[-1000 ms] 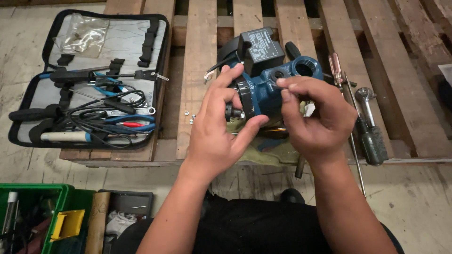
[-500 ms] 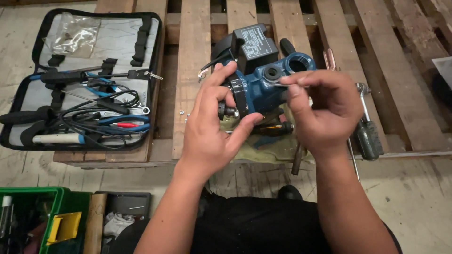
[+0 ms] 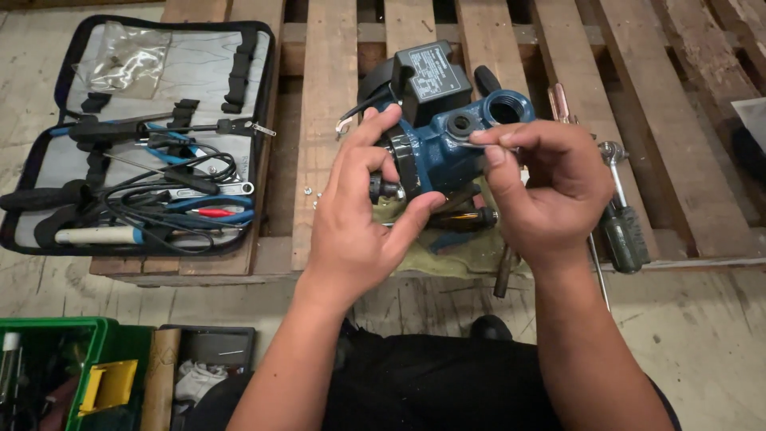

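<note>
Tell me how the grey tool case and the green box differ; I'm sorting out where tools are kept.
The grey tool case is soft and zipped open flat on the wooden pallet; the green box is a rigid bin on the floor. The grey tool case shows whole, its tools strapped in rows; the green box is cut by the frame edge, its contents loose. Both hold tools.

Two bare forearms rise from the six o'clock edge, ending in the left hand [image 3: 351, 227] toward eleven o'clock and the right hand [image 3: 550, 191] toward one o'clock. No gloves, rings, watch or sleeves show. Short, plain fingernails. Black clothing [image 3: 431, 383] covers the body between the arms.
</note>
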